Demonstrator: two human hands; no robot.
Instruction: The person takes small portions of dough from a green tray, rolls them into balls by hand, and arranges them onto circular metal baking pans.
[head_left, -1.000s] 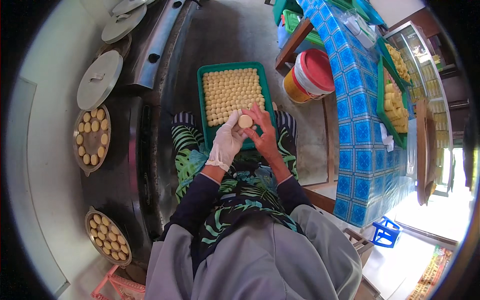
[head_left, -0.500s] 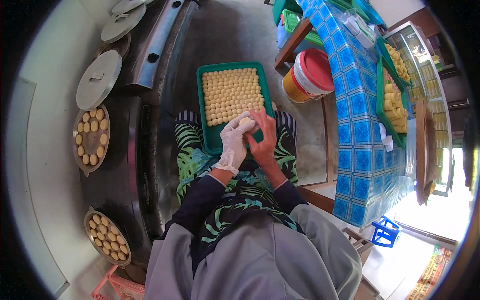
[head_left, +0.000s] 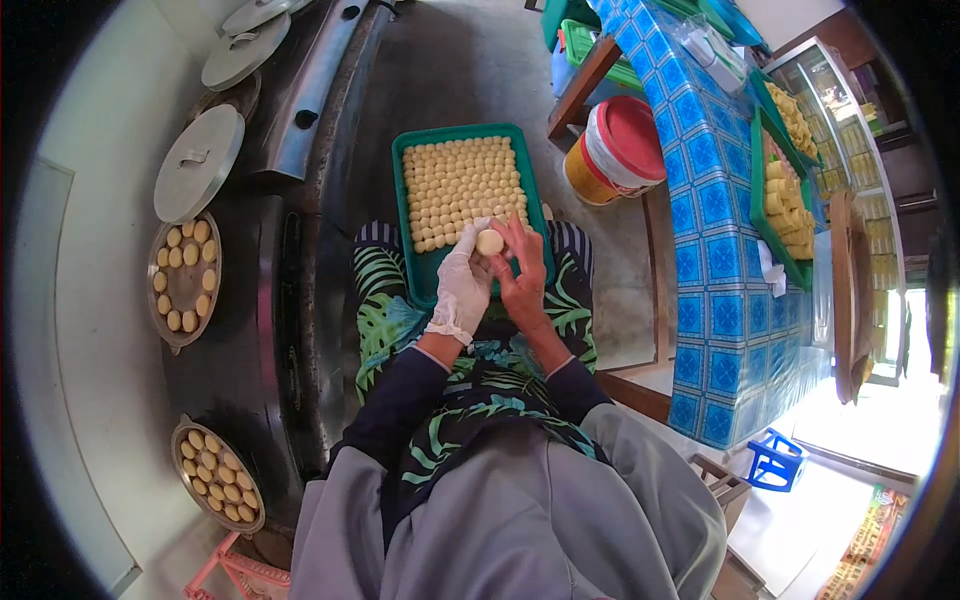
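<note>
A pale, round, flattened dough piece [head_left: 490, 242] sits between my two hands. My left hand [head_left: 460, 290], in a thin white glove, has its fingers closed around the left side and underneath of it. Bare, my right hand [head_left: 524, 278] grips its right edge with thumb and fingers. Both hands are over the near part of a green tray [head_left: 424, 277] on my lap. Close rows of small pale dough balls [head_left: 462, 185] fill the tray's far part; my fingertips hide a few of them.
On the dark stove at left are two round pans, an upper pan [head_left: 155, 325] and a lower pan [head_left: 182, 425], holding round cakes. Metal lids [head_left: 200, 165] lie beyond. At right stand a red-lidded bucket [head_left: 628, 140] and a table with a blue checked cloth [head_left: 712, 320].
The dough piece now shows its round flat face more fully between my hands. My right fingers have shifted slightly around it, and my left hand has moved a little left.
</note>
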